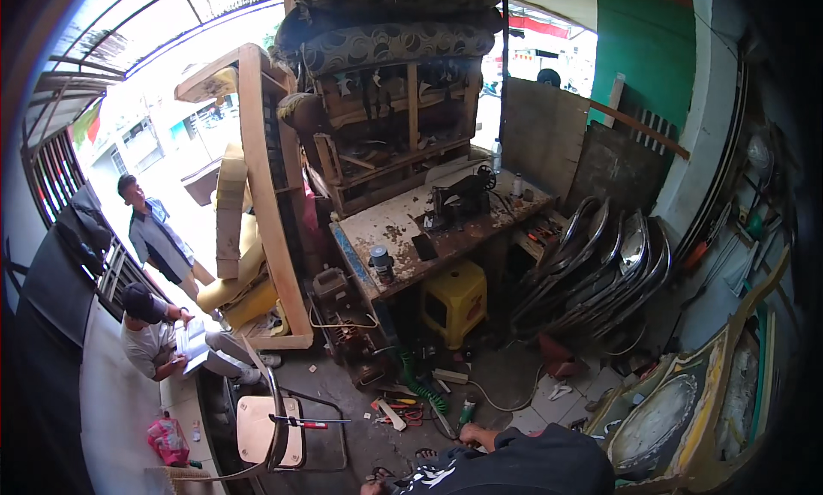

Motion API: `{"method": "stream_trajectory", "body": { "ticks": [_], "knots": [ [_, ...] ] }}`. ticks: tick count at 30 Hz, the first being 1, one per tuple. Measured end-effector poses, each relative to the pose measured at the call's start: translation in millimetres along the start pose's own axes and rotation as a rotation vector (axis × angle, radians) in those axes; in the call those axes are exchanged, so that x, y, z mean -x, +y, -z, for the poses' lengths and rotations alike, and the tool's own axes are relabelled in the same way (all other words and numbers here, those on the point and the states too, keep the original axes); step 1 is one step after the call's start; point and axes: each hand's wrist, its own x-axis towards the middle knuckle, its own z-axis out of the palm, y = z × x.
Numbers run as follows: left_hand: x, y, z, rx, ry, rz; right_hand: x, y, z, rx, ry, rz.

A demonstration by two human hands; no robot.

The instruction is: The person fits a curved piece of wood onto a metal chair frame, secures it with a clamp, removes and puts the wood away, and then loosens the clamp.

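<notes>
At the lower edge, my dark sleeve leads to my right hand, low over the floor, its fingers seemingly curled. What they hold, if anything, is too small and dark to make out. Just beyond it is a green cylindrical object. The green coiled hose ends in a slim grey piece left of that hand. Only a small bit of my left hand shows at the bottom edge; its fingers are hidden. Several hand tools with red and yellow handles lie farther left.
A chair frame with a pale seat stands left. Ahead are a compressor, a yellow stool and a worktable bearing a sewing machine. Bent metal frames and worn panels fill the right. A seated person holds papers.
</notes>
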Motion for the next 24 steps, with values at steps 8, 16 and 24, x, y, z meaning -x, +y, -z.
{"method": "stream_trajectory", "body": {
  "ticks": [8, 16, 24],
  "knots": [
    [21.5, -5.6, -8.0, 0.198, -0.003, 0.195, 36.1, -15.4, 8.3, 0.685, 0.139, 0.530],
    [13.1, 11.8, -40.0, 0.743, 0.233, 0.570, 49.6, -62.1, 43.7, 0.197, 0.129, 0.260],
    [33.5, 61.6, -10.3, 0.994, 0.244, 0.903, 76.1, -50.2, 43.6, 0.242, 0.188, 0.250]
  ]
}}
